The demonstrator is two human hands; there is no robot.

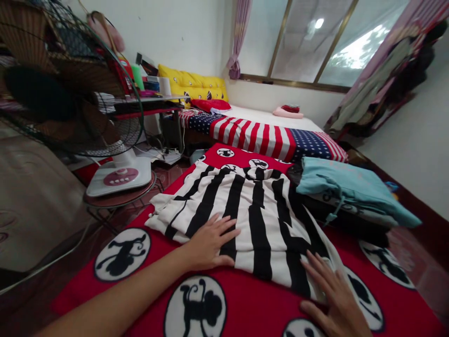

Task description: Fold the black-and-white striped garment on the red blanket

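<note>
Resting flat with spread fingers, the left hand (210, 241) lies unclenched on the near edge of the striped garment (242, 210), which seems light, soft and easily creased, probably best pinched at its corners. Across the red blanket (252, 299), the garment extends from near that surface's left edge to the right hand (333, 292), whose loose, ungripping fingers touch its near-right corner.

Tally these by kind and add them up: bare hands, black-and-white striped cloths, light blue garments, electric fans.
Hands: 2 (left hand, right hand)
Black-and-white striped cloth: 1
Light blue garment: 1
Electric fan: 1
Total: 5
</note>
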